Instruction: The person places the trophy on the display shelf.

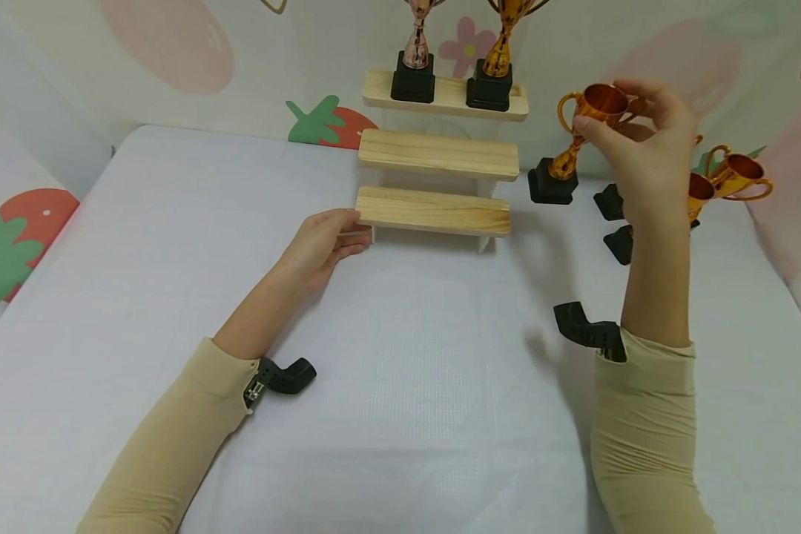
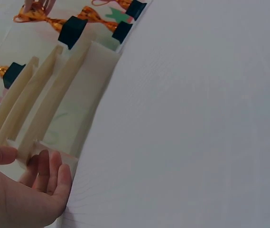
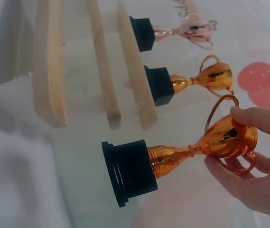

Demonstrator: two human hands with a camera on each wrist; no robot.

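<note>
My right hand (image 1: 657,148) pinches an orange-gold trophy cup (image 3: 225,137) by its bowl, thumb on one side and fingers by the handle. The trophy hangs upright, slightly tilted, in the air right of a three-step wooden display stand (image 1: 434,209). Its black square base (image 1: 552,182) points down. At the stand's lower left end, my left hand (image 1: 323,241) grips the lowest step, thumb at the board's end and fingers underneath by the side panel. On the top step stand a rose-gold trophy (image 3: 191,31) and a gold trophy (image 3: 210,78), side by side.
Behind my right forearm, more orange-gold trophies (image 1: 737,174) lie tilted on the white-covered table (image 1: 400,415). The lower two steps, the middle one (image 1: 440,154) included, carry nothing. A curtain with printed strawberries (image 1: 347,126) hangs behind.
</note>
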